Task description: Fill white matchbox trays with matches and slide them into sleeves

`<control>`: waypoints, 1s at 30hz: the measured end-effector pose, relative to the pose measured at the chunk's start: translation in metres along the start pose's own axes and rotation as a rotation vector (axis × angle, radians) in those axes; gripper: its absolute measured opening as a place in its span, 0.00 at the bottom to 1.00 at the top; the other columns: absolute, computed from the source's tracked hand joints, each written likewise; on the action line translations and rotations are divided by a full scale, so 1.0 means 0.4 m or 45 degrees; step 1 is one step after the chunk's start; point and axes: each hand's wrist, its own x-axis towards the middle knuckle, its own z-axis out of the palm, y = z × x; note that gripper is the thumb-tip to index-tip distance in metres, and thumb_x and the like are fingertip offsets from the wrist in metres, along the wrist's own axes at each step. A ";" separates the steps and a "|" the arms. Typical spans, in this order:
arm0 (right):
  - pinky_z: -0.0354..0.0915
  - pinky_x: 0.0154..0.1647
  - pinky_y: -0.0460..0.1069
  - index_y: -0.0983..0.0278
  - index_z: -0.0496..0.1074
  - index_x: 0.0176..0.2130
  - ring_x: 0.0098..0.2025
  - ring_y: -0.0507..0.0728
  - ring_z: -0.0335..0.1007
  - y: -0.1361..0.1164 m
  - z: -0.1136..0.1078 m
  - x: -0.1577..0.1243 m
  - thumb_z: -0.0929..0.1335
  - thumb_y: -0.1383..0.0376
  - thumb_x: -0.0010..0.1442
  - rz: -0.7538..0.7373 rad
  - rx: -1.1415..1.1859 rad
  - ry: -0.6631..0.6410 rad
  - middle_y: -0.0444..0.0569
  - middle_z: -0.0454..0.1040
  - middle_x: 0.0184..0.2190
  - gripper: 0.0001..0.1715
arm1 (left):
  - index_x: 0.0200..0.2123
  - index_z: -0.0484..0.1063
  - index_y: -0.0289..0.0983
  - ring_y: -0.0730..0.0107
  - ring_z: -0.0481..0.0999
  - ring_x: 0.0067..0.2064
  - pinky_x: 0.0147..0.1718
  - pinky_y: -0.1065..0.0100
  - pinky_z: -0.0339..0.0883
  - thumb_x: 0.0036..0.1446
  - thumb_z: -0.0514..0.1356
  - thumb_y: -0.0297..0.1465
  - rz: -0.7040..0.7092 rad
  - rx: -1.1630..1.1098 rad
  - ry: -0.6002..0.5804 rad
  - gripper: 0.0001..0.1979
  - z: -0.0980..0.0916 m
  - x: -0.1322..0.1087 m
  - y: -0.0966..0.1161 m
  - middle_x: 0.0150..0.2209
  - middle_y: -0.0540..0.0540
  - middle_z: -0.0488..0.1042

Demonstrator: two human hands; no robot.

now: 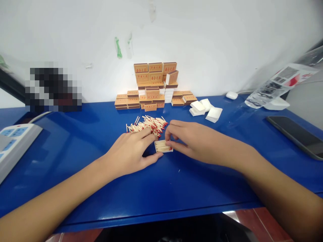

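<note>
Bare arms (75,185) reach over a blue table (141,198) to a little white tray (167,151).

The left hand (132,148) holds the tray's left end between thumb and finger. The right hand (199,137) has bent fingers at its right end; I cannot tell if they pinch a match. The tray's long side goes left to right, like the matches (160,146) inside, red tips at the right. Behind it sits a loose match pile (148,125), then stacked matchboxes (155,78).

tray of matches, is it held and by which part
The left hand holds the tray by its left end; whether the right hand grips anything is unclear.
</note>
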 end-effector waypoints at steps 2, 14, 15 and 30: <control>0.62 0.36 0.51 0.60 0.72 0.40 0.36 0.56 0.71 0.022 -0.014 -0.005 0.67 0.61 0.71 0.039 0.038 0.005 0.48 0.76 0.40 0.06 | 0.49 0.76 0.38 0.65 0.79 0.37 0.30 0.66 0.67 0.68 0.62 0.44 0.016 -0.006 0.029 0.16 -0.002 -0.001 0.000 0.44 0.46 0.79; 0.57 0.34 0.50 0.61 0.73 0.34 0.31 0.53 0.65 0.031 0.003 0.023 0.69 0.65 0.65 0.110 0.069 0.123 0.44 0.74 0.30 0.06 | 0.54 0.75 0.37 0.64 0.81 0.40 0.32 0.65 0.71 0.69 0.61 0.45 0.037 -0.040 0.057 0.19 0.001 -0.001 0.002 0.48 0.45 0.80; 0.58 0.34 0.50 0.61 0.74 0.35 0.30 0.53 0.65 0.039 0.010 0.032 0.68 0.66 0.65 0.135 0.042 0.207 0.45 0.74 0.30 0.05 | 0.54 0.75 0.38 0.64 0.81 0.40 0.32 0.65 0.71 0.69 0.61 0.45 0.028 -0.030 0.041 0.19 0.003 -0.001 0.002 0.49 0.44 0.80; 0.60 0.30 0.50 0.63 0.78 0.29 0.28 0.54 0.70 0.126 0.053 0.177 0.73 0.62 0.57 0.650 0.173 0.333 0.48 0.79 0.26 0.07 | 0.52 0.78 0.39 0.60 0.84 0.42 0.32 0.64 0.72 0.70 0.61 0.44 0.054 -0.025 0.009 0.17 0.006 -0.004 0.009 0.49 0.45 0.81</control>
